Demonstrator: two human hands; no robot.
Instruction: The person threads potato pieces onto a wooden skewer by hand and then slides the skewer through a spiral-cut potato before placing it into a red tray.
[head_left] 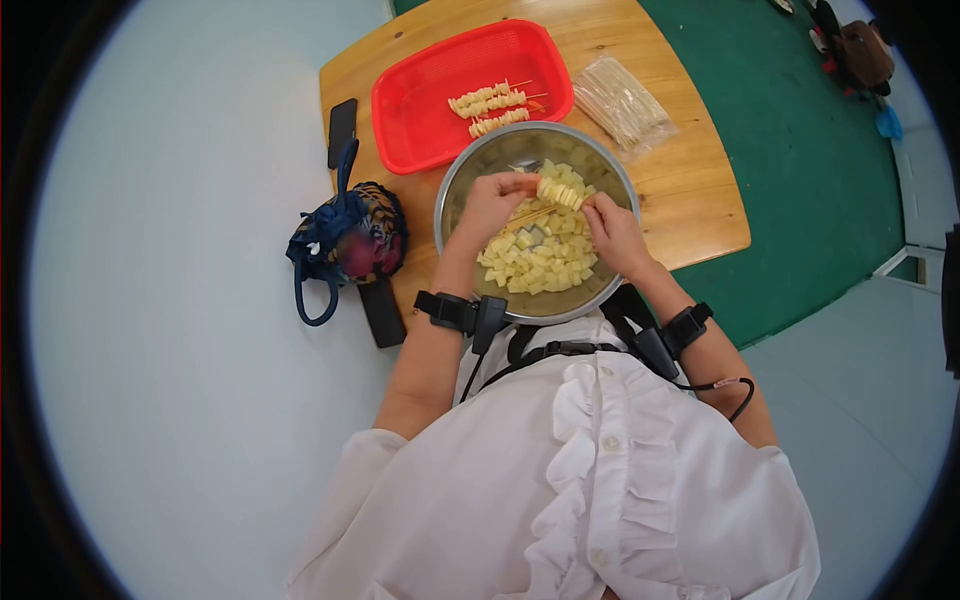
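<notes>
Loaded skewer (562, 193) above the steel bowl (515, 142), my left hand (490, 207) pinching its left end, my right hand (615, 232) pinching the other, fingertips partly hidden, pale cubes (540, 264) inside the bowl, some obscured by my hands.

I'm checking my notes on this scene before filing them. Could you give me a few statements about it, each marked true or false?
1. Three loaded skewers lie in the red basket. True.
2. The packet of sticks is inside the metal bowl. False: the packet of sticks lies on the table.
3. The left hand and right hand hold a skewered stack over the metal bowl. True.
4. The metal bowl contains only water. False: pale cubes are piled in it.
5. The patterned bag is left of the metal bowl. True.
</notes>
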